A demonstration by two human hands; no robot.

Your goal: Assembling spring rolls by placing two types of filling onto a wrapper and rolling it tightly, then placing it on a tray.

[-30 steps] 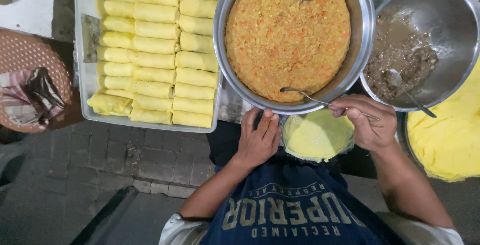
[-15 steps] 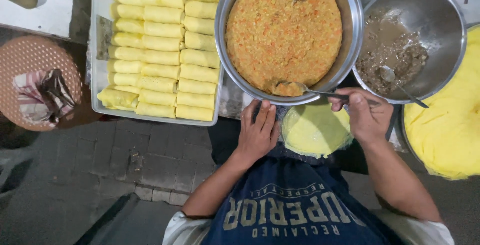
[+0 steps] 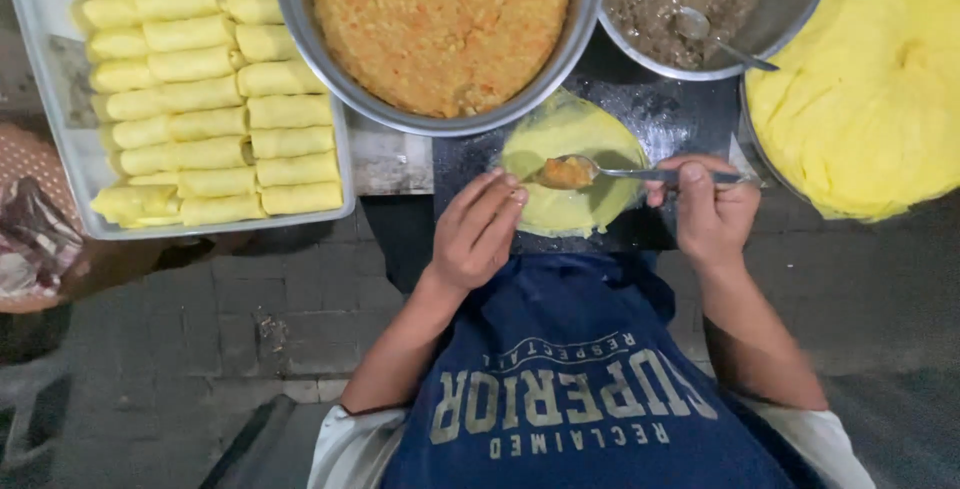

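Note:
A thin round yellow wrapper [image 3: 590,139] lies flat on a dark board [image 3: 680,114] in front of me. My right hand [image 3: 712,211] holds a metal spoon [image 3: 640,174] loaded with orange filling just over the wrapper's middle. My left hand [image 3: 478,232] rests with its fingers together at the wrapper's left edge, fingertips close to the spoon bowl. Beyond the wrapper stands a large metal bowl of orange filling [image 3: 440,24].
A white tray [image 3: 45,119] of several rolled yellow wraps [image 3: 200,99] sits at the left. A second metal bowl [image 3: 770,29] with brownish mix and a spoon is at the upper right. A stack of yellow wrappers [image 3: 870,89] fills the right edge. Brick paving lies below.
My right hand has lifted the spoon out of the big bowl and brought it, filled, down over the wrapper. My left hand has shifted to the wrapper's left edge.

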